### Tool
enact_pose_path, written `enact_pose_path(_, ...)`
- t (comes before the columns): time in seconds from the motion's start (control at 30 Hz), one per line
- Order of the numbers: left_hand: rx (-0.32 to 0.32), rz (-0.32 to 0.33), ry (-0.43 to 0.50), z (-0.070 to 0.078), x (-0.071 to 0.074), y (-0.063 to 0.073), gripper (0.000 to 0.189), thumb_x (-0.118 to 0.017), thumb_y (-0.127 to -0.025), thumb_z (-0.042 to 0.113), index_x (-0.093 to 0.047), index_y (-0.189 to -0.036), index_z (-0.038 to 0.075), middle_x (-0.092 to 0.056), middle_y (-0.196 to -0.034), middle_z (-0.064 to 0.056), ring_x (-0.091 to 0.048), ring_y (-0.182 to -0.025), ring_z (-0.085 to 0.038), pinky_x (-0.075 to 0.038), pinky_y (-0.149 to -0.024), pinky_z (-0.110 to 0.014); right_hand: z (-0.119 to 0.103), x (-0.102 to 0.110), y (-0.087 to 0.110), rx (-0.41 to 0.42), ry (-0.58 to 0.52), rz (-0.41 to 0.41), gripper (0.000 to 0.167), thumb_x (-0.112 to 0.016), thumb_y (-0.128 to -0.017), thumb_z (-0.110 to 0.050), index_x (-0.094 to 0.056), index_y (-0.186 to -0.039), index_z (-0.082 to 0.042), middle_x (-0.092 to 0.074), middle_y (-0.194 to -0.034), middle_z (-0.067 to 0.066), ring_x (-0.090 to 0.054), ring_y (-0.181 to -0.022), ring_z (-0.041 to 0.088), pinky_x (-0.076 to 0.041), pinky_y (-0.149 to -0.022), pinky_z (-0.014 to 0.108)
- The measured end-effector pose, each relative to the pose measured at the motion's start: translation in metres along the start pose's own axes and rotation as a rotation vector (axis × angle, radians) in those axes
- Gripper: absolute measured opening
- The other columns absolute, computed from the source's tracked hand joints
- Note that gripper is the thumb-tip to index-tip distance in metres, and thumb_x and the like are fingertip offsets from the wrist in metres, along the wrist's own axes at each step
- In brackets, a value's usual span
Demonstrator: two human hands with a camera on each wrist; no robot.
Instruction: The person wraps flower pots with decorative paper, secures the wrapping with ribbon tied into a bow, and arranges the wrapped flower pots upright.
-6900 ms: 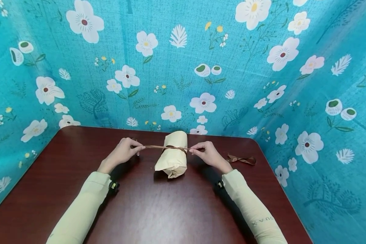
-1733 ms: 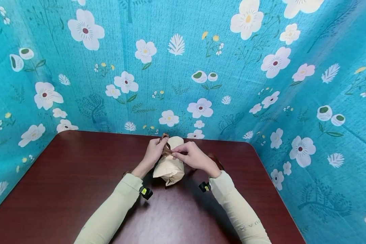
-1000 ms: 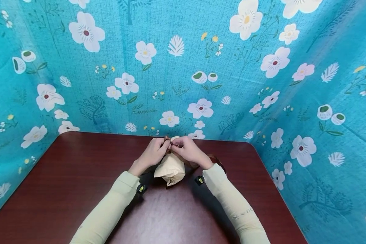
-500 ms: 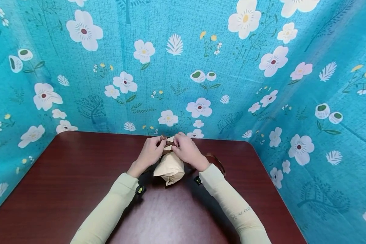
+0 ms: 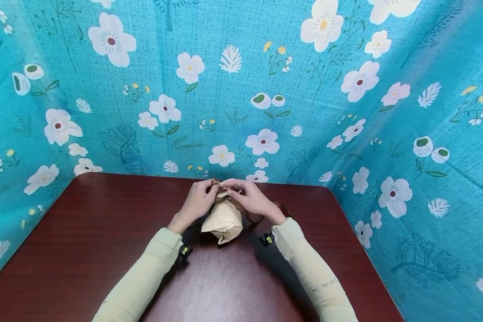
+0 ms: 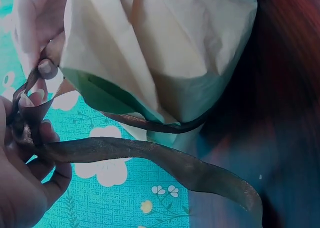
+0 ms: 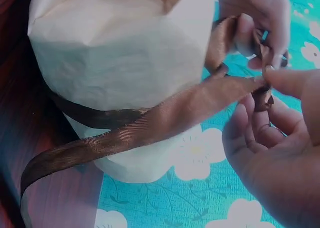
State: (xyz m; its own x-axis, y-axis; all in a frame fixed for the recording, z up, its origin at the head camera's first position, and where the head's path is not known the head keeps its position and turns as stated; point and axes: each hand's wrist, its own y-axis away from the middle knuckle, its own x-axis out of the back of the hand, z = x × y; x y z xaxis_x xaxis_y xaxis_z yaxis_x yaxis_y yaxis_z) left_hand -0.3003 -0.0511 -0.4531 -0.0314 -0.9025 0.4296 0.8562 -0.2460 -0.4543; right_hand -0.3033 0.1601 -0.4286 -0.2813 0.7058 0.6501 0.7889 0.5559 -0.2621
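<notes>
A cream paper-wrapped bundle (image 5: 223, 221) lies at the table's far side, with a brown ribbon (image 7: 175, 112) passing round its middle. My left hand (image 5: 198, 200) pinches a gathered loop of the ribbon over the bundle's left side; the left wrist view shows the ribbon (image 6: 125, 149) bunched between its fingers, a long tail hanging off. My right hand (image 5: 254, 197) pinches another part of the ribbon just to the right, thumb and forefinger together in the right wrist view. The fingertips of both hands meet close above the bundle, partly hiding the knot area.
The dark red-brown table (image 5: 116, 223) spreads out on both sides and in front. Behind it and to the right hangs a blue flowered cloth (image 5: 233, 112). A loose ribbon tail (image 5: 282, 209) curls on the table behind my right wrist.
From pulling the ribbon taut across the bundle with hands apart, both hands have come together above it. The left now holds a loop; in the last half second the right hand shifted slightly.
</notes>
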Motion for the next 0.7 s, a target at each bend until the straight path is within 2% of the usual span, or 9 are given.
enact_pose_path(0.13, 0.003, -0.009, -0.004, 0.0, -0.002, -0.001, 0.034, -0.05, -0.106, 0.017, -0.059, -0.074, 0.012, -0.05, -0.062, 0.0, -0.042, -0.051, -0.014, -0.036, -0.051, -0.027, 0.001, 0.005, 0.006, -0.032, -0.056, 0.056, 0.029, -0.057, -0.105, -0.013, -0.068, -0.13, -0.005, -0.071, -0.121, 0.011, -0.066, -0.086, 0.022, -0.054, -0.07, 0.036)
enact_pose_path(0.2, -0.002, -0.011, -0.015, 0.0, -0.004, -0.002, 0.034, -0.049, -0.107, 0.017, -0.06, -0.075, 0.012, -0.054, -0.066, -0.002, -0.047, -0.059, -0.018, -0.039, -0.058, -0.03, 0.002, 0.007, 0.008, -0.069, -0.072, 0.106, 0.026, -0.058, -0.103, -0.008, -0.071, -0.125, -0.002, -0.072, -0.114, 0.013, -0.067, -0.079, 0.026, -0.057, -0.066, 0.038)
enact_pose_path(0.3, -0.028, 0.035, -0.035, -0.003, -0.007, -0.003, 0.03, -0.051, -0.106, 0.014, -0.068, -0.081, 0.01, -0.067, -0.08, -0.006, -0.056, -0.078, -0.022, -0.043, -0.073, -0.035, 0.005, 0.011, 0.013, -0.112, -0.077, 0.16, 0.02, -0.062, -0.099, -0.006, -0.074, -0.115, -0.001, -0.073, -0.104, 0.014, -0.071, -0.073, 0.033, -0.06, -0.063, 0.045)
enact_pose_path(0.37, -0.043, 0.08, -0.024, -0.005, -0.008, -0.004, 0.026, -0.054, -0.104, 0.012, -0.073, -0.087, 0.008, -0.072, -0.089, -0.008, -0.056, -0.085, -0.023, -0.041, -0.078, -0.036, 0.008, 0.013, 0.017, -0.12, -0.054, 0.17, 0.018, -0.065, -0.098, -0.006, -0.076, -0.111, -0.003, -0.074, -0.102, 0.013, -0.072, -0.073, 0.035, -0.06, -0.061, 0.041)
enact_pose_path(0.43, -0.039, 0.127, 0.013, -0.006, -0.007, -0.005, 0.022, -0.057, -0.102, 0.011, -0.077, -0.095, 0.007, -0.075, -0.095, -0.01, -0.056, -0.083, -0.022, -0.041, -0.075, -0.034, 0.013, 0.016, 0.021, -0.116, -0.01, 0.164, 0.016, -0.068, -0.097, -0.008, -0.077, -0.109, -0.005, -0.075, -0.098, 0.01, -0.072, -0.072, 0.033, -0.059, -0.058, 0.035)
enact_pose_path(0.47, -0.032, 0.138, 0.038, -0.007, -0.006, -0.005, 0.02, -0.059, -0.102, 0.012, -0.078, -0.098, 0.006, -0.074, -0.092, -0.011, -0.055, -0.078, -0.021, -0.041, -0.071, -0.032, 0.015, 0.018, 0.023, -0.113, 0.018, 0.16, 0.016, -0.069, -0.097, -0.008, -0.078, -0.109, -0.006, -0.076, -0.097, 0.009, -0.072, -0.072, 0.03, -0.057, -0.058, 0.032)
enact_pose_path(0.6, 0.014, 0.159, 0.122, -0.01, 0.001, -0.009, 0.019, -0.066, -0.1, 0.017, -0.079, -0.092, 0.007, -0.065, -0.072, -0.013, -0.045, -0.062, -0.016, -0.036, -0.057, -0.026, 0.023, 0.026, 0.033, -0.109, 0.119, 0.146, 0.015, -0.072, -0.094, -0.008, -0.079, -0.107, -0.008, -0.076, -0.092, 0.005, -0.066, -0.067, 0.015, -0.051, -0.055, 0.024)
enact_pose_path(0.7, 0.025, 0.17, 0.165, -0.014, 0.011, -0.01, 0.018, -0.068, -0.099, 0.019, -0.078, -0.089, 0.007, -0.065, -0.072, -0.013, -0.049, -0.065, -0.012, -0.037, -0.056, -0.024, 0.028, 0.032, 0.04, -0.097, 0.15, 0.151, 0.015, -0.072, -0.093, -0.005, -0.079, -0.107, -0.007, -0.077, -0.092, 0.005, -0.067, -0.069, 0.012, -0.051, -0.058, 0.024)
